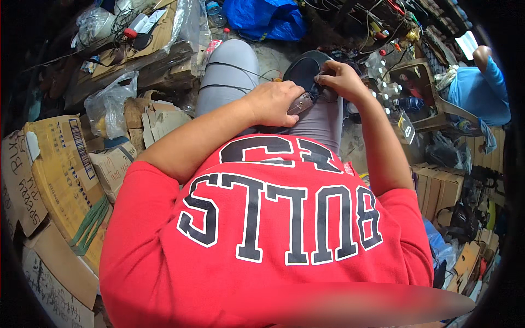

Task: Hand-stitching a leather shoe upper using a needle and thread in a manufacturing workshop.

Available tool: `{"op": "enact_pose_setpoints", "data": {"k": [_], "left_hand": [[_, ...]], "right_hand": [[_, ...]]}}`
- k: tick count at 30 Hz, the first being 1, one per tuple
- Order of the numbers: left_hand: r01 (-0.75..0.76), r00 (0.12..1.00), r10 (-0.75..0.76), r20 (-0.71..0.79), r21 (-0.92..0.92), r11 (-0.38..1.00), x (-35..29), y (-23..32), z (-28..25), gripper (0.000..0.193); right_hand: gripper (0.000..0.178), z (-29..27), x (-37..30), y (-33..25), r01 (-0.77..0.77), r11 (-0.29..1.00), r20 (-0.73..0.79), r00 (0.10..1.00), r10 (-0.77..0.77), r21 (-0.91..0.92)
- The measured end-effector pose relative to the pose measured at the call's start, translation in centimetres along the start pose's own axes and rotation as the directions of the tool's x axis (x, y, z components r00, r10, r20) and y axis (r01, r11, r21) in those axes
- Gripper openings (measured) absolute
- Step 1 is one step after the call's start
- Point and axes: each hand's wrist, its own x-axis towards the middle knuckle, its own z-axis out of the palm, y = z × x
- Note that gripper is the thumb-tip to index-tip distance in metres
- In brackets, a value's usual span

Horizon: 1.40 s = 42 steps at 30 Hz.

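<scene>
As the dark, round-toed fabric shoe (299,70) lay over the grey-trousered right leg (324,131), toe away, the bare left hand (273,101) pinched a grey-brown piece (300,103) nearest the body; the right hand's (343,81) grip pressed together alongside, contents unclear.

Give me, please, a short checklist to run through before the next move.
1. Left hand holding the greyish piece: ok, thumb and fingers are around it.
2. Right hand close to the dark shoe: ok, its fingertips are beside it.
3. Something pinched in the right fingertips: cannot tell, too small.
4. Dark cord clear of the legs: not ok, it crosses the left leg.
5. Cord free of knots: cannot tell, part is hidden.
</scene>
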Motion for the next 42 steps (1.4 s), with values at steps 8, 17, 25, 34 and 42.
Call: {"op": "enact_pose_setpoints", "data": {"k": [8,17,25,34,42], "left_hand": [[-0.044,0.999,0.046,0.02,-0.077,0.996,0.5,-2.6,-2.2,0.056],[-0.177,0.976,0.147,-0.158,-0.193,0.965,8.3,-6.9,-1.6,0.038],[-0.161,0.983,0.182,0.015,-0.397,0.904,10.6,-7.2,-0.4,0.028],[-0.136,0.985,0.168,0.044,-0.409,0.902,10.2,-7.4,-0.5,0.027],[-0.084,0.953,0.207,0.219,-0.467,0.88,10.6,-8.5,-3.1,0.024]], "right_hand": [[0.046,-4.4,-4.2,9.4,0.109,0.837,-0.204,0.979,0.003,0.536],[0.029,-4.9,-7.2,5.7,0.128,0.96,-0.272,0.942,-0.196,-0.251],[0.026,0.1,-2.1,-3.0,0.31,0.831,0.168,0.951,-0.261,-0.462],[0.024,-1.9,-5.6,-2.4,0.233,0.97,0.052,0.972,-0.229,-0.068],[0.017,-0.9,-5.7,-2.0,0.287,0.954,-0.126,0.947,-0.297,-0.091]]}}
